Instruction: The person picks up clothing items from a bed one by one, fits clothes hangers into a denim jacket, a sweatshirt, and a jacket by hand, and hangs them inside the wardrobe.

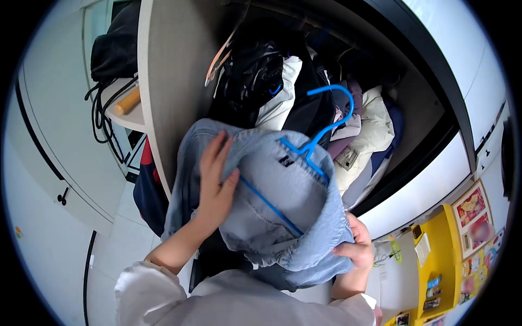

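Note:
A light-blue denim jacket (283, 195) hangs on a blue clothes hanger (334, 122), in front of the open wardrobe. The hanger's hook sticks up out of the collar, and its lower bar shows inside the jacket. My left hand (216, 187) rests against the jacket's left side near the collar, its fingers stretched and thumb apart. On the other side, my right hand (356, 247) is closed on the edge of the denim, thumb in front. The jacket's lower part is mostly hidden beneath its collar and front.
Inside the wardrobe hang a shiny black jacket (253, 81), a cream padded garment (367, 141) and several other clothes. The wardrobe's side panel (168, 81) stands at left, beside a small shelf (126, 117) with a black bag and cables. A yellow shelf unit (443, 261) is at lower right.

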Motion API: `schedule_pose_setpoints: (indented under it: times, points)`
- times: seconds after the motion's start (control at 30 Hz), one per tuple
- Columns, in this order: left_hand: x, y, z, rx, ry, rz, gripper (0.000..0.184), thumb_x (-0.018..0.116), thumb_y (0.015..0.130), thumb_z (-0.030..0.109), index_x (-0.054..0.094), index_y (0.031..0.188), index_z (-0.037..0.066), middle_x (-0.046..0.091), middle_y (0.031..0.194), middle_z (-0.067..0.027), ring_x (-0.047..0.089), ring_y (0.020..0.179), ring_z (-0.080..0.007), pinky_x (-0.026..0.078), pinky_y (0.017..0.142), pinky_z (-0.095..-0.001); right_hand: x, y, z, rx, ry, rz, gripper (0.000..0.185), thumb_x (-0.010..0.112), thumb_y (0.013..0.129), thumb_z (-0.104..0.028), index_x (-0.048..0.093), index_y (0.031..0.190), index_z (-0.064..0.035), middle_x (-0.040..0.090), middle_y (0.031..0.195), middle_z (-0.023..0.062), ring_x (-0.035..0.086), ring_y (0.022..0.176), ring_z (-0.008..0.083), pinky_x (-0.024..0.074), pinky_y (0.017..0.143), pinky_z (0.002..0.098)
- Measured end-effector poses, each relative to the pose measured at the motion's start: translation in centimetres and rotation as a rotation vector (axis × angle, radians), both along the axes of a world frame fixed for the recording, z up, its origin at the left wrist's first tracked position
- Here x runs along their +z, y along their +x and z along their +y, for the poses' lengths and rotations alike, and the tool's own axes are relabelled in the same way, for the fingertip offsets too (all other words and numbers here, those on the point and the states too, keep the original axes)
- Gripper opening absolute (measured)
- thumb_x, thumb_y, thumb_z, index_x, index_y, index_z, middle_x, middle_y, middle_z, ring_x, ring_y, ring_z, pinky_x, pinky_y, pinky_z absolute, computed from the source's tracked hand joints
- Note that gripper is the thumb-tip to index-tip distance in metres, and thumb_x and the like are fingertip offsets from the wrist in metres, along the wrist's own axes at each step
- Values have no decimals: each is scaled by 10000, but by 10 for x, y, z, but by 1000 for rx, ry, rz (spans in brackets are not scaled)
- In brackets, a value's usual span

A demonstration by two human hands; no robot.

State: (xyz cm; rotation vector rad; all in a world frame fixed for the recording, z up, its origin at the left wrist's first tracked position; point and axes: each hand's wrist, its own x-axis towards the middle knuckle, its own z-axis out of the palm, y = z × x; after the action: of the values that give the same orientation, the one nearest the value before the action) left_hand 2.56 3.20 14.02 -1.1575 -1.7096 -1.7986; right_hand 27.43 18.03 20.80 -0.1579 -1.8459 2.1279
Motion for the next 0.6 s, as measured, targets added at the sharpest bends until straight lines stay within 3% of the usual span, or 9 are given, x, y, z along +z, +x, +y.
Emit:
schedule_pose_setpoints:
  times: [0.03, 0.17, 0.4, 0.53, 0.6]
  points:
    - [-8, -3, 6, -42, -78, 25, 534, 483, 908, 175, 329, 1398, 30, 250, 1475, -161, 214, 1367, -330, 134, 1114, -405, 5, -3, -1, 23, 13, 6, 534, 537, 631, 150, 502, 1157, 65, 593, 1060, 74, 552, 981, 148, 409, 866, 260]
    - [-20, -19, 12, -103, -81, 19, 608, 486, 910, 215, 236, 1436, 43, 170, 1492, -191, 166, 1379, -345, 121, 1118, -423, 22, -18, -15, 23, 101, -75, 581, 517, 609, 141, 495, 1184, 62, 579, 1092, 67, 528, 1031, 141, 387, 896, 254]
    - [-39, -40, 19, -37, -72, -217, 679, 503, 909, 328, 195, 1448, 51, 209, 1466, -219, 187, 1369, -349, 151, 1112, -413, 36, -76, -18, 26, -7, 41, 652, 491, 618, 93, 443, 1267, 61, 578, 1162, 95, 533, 1083, 166, 363, 941, 254]
    - [-33, -62, 33, -339, 8, -405, 660, 463, 938, 334, 169, 1455, 49, 186, 1497, -180, 159, 1394, -298, 141, 1118, -380, 37, -107, -10, -4, 86, 83, 638, 484, 614, 87, 460, 1250, 47, 586, 1143, 92, 541, 1066, 167, 366, 940, 248]
    - [-16, -71, 38, -428, 38, -469, 676, 388, 960, 408, 106, 1467, 62, 107, 1524, -145, 85, 1410, -260, 99, 1125, -360, 41, -126, -11, 8, 70, 136, 611, 470, 612, 85, 473, 1222, 51, 597, 1112, 93, 555, 1031, 165, 378, 927, 247]
